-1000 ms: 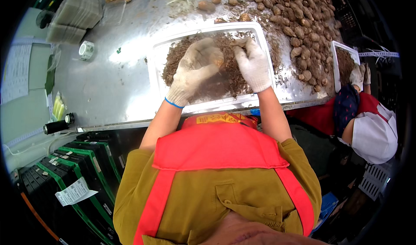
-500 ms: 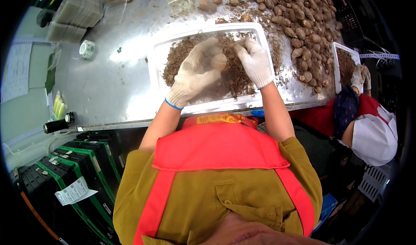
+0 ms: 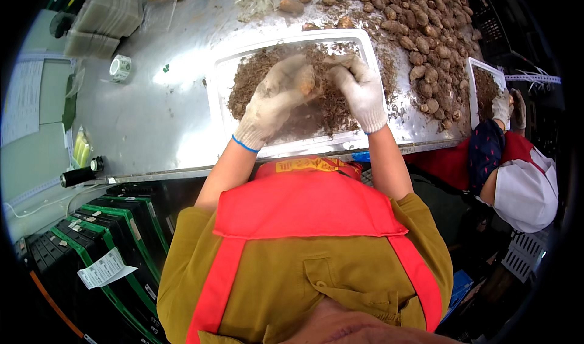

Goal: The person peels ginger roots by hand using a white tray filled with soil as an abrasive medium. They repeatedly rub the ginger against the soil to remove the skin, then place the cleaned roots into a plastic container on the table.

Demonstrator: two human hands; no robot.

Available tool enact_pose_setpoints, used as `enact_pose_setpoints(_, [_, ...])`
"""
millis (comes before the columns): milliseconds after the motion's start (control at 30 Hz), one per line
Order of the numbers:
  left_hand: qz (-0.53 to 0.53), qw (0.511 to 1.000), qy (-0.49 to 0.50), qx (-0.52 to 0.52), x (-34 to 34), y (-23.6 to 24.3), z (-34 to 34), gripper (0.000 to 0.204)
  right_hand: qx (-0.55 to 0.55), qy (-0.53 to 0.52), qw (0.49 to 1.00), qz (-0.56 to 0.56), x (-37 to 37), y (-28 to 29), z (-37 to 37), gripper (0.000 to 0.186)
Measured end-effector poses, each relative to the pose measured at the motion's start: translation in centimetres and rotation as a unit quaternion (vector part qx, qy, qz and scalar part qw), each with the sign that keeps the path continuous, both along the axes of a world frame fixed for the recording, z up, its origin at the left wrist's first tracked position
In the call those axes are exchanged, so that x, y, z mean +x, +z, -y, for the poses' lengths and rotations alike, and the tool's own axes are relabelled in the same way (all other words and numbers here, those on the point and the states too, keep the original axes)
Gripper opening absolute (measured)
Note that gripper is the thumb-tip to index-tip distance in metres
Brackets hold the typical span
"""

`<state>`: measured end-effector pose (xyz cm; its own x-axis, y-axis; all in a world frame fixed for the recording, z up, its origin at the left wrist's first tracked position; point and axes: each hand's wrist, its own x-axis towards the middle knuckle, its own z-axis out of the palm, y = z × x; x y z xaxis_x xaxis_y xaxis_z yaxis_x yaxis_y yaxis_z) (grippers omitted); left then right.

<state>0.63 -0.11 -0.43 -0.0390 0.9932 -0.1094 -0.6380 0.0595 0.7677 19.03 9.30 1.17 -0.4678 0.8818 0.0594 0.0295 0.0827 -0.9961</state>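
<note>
My left hand, in a white knit glove with a blue cuff edge, is curled round a peeled-looking tuber; it is blurred. Beside it, my right hand, also gloved, has its fingers bent together toward the tuber; what they grip is too small or blurred to name. Both hands are over a white rimmed tray holding loose brown fibrous shavings.
The steel table carries a tuber heap, stacked clear containers, a label roll and a dark cylinder. A co-worker works at a second tray at right. Black-and-green crates stand below left.
My right hand has shifted a little rightward and down, with small finger movements. My left hand stays round the tuber. The co-worker's hands have moved slightly.
</note>
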Motion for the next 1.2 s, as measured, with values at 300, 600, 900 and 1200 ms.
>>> enact_pose_setpoints(300, [-0.1, 0.995, -0.019, -0.02, -0.6, -0.3, -0.1, 0.072, 0.201, -0.001, 0.976, 0.087, -1.2, 0.3, 2.6, 0.017])
enact_pose_setpoints(600, [0.045, 0.999, -0.002, -0.029, -0.4, -0.4, 0.0, 0.057, 0.165, -0.034, 0.971, 0.172, 0.4, -1.0, -0.3, 0.027])
enact_pose_setpoints(900, [-0.019, 0.998, -0.03, -0.059, -0.5, -0.3, 0.1, 0.059, 0.256, -0.033, 0.962, 0.087, -1.4, -1.0, 0.5, 0.011])
enact_pose_setpoints(1200, [-0.134, 0.99, -0.007, -0.046, -0.4, -0.1, -0.2, 0.07, 0.096, 0.04, 0.992, 0.075, -0.7, 1.4, 1.2, 0.028])
